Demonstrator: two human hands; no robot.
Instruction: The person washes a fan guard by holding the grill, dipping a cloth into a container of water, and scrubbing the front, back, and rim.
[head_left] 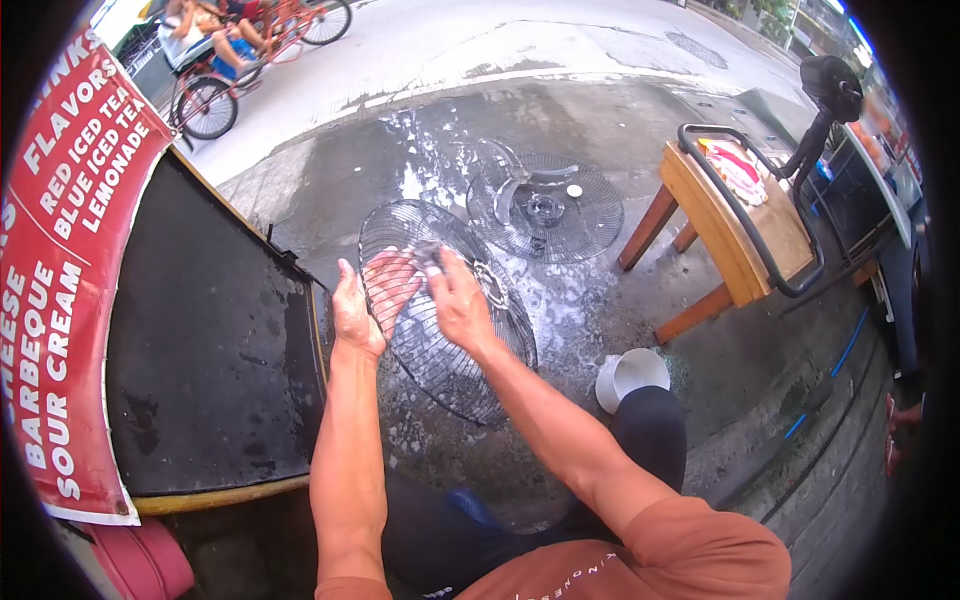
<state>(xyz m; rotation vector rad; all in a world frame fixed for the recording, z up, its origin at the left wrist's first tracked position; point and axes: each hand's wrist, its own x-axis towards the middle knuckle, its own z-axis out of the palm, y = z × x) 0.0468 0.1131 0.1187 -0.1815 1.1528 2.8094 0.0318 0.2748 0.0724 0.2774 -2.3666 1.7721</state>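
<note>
A round black wire fan grille point(462, 370) is tilted up in front of me. My left hand point(362, 308) grips its left rim, the thumb outside and the fingers showing behind the wires. My right hand point(460, 300) presses a small greyish scrubbing pad point(428, 254) against the upper part of the grille. The pad is partly covered by my fingers. Beyond it, a second fan grille point(590, 225) lies flat on the wet ground with dark fan blades point(512, 195) and a small white round piece point(574, 190) on it.
White suds point(428, 180) streak the concrete. A white bucket point(638, 372) stands by my right knee. To the right is a wooden stool point(740, 268) bearing a black fan stand point(820, 262) and a cloth point(735, 168). A black board point(215, 350) and red banner point(75, 270) stand left; a tricycle point(208, 106) is on the road.
</note>
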